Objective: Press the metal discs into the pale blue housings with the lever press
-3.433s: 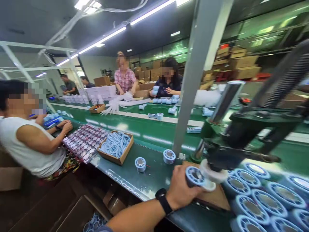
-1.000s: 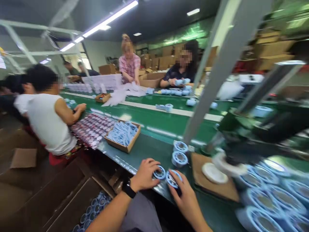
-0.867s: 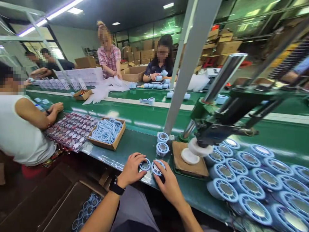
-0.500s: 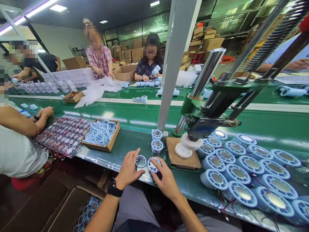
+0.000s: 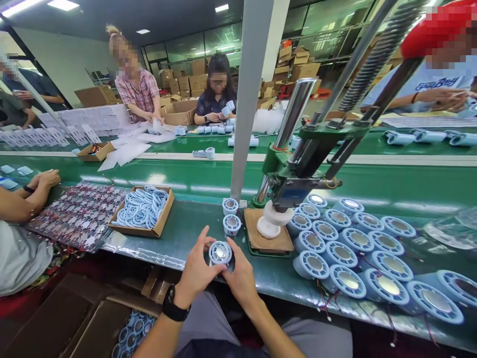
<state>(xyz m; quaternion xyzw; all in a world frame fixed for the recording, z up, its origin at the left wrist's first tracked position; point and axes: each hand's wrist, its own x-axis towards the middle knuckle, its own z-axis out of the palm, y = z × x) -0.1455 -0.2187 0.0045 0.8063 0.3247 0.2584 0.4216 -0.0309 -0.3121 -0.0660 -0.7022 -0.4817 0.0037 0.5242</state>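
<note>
A round light-blue part (image 5: 220,252) with a metallic centre is between my two hands at the bench's front edge. My left hand (image 5: 199,263) grips its left side with thumb and fingers. On its right side, my right hand (image 5: 240,271) holds it too, fingertips at the rim. Two similar blue parts (image 5: 231,224) stand just beyond my hands. Right of them is a green hand press (image 5: 286,189) with a white round pad above a white round seat (image 5: 268,227) on a brown board.
Many blue cylinders (image 5: 348,281) with trailing wires crowd the bench at right. At left are a box of blue rings (image 5: 164,216) and wired boards (image 5: 80,214). A grey post (image 5: 246,99) rises ahead. People sit across the green belt; another person's arm (image 5: 22,199) is at left.
The two round parts lay apart, one by each hand; now my hands have come together around what looks like one part. The view has shifted right.
</note>
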